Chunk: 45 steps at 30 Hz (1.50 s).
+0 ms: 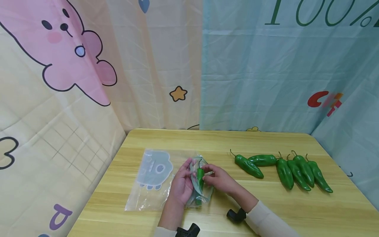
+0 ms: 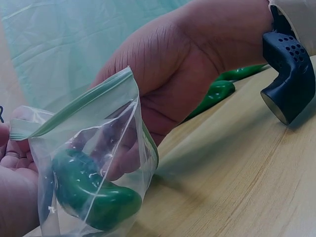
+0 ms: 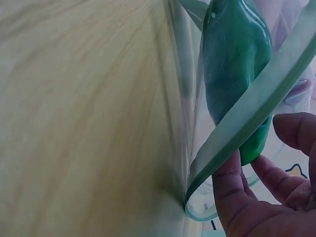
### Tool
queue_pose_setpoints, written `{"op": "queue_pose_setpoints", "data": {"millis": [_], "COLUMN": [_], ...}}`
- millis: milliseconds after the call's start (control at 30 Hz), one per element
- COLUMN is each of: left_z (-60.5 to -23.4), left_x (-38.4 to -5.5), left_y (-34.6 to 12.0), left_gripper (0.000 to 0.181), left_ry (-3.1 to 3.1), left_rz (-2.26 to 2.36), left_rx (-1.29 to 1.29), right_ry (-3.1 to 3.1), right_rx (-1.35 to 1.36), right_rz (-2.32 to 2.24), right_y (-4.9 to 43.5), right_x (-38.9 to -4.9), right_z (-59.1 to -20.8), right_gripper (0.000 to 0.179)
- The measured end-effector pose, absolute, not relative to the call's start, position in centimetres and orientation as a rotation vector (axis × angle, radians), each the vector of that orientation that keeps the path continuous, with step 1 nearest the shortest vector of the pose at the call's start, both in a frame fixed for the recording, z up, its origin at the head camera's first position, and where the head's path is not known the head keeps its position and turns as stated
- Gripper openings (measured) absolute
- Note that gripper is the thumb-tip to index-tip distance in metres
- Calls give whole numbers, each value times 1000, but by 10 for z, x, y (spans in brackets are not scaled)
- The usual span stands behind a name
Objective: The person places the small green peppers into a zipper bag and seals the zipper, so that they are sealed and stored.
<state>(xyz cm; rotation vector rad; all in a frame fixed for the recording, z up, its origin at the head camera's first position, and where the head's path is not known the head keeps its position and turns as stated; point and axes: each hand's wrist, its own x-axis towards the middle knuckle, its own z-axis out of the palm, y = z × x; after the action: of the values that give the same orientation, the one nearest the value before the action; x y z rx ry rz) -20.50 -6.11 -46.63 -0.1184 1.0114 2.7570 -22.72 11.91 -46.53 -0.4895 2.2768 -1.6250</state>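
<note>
In the head view, my left hand (image 1: 182, 186) holds one side of a clear zip bag (image 1: 211, 196) with a pale green seal. Its thumb pinches the end of the seal (image 2: 24, 129) in the left wrist view. Inside the bag a glossy green chili pepper (image 1: 199, 177) stands on end, stem up. My right hand (image 1: 220, 179) reaches in at the bag's mouth, with thumb and fingertips (image 3: 229, 173) around the pepper's end in the right wrist view. Part of the pepper shows through the plastic and the seal strip crosses in front of it.
A flat clear bag (image 1: 157, 197) with a grey-blue printed figure lies on the wooden table (image 1: 103, 215), left of my hands. Several green chili peppers (image 1: 284, 174) lie to the right, with one pepper (image 1: 248, 166) nearest my right hand. Printed curtains (image 1: 254, 82) hang behind the table.
</note>
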Motion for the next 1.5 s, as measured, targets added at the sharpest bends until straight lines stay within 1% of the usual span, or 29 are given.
{"op": "queue_pose_setpoints", "data": {"millis": [500,1267,1500], "left_z": [-465,-466,-466], "left_x": [-206,-205,-206], "left_y": [-60,-60,-60], "left_gripper": [58,59,60], "left_ry": [1014,1024,1029], "left_rz": [2758,2758,2758], "left_rx": [-139,-132,-136], "right_ry": [2272,2255,2262], "right_rx": [-534,-528,-534], "right_rz": [-1580,-1566,-1534], "right_y": [120,117,116], "right_x": [-227,-228,-227], "right_z": [-467,-469,-467], "right_gripper": [39,40,44]}}
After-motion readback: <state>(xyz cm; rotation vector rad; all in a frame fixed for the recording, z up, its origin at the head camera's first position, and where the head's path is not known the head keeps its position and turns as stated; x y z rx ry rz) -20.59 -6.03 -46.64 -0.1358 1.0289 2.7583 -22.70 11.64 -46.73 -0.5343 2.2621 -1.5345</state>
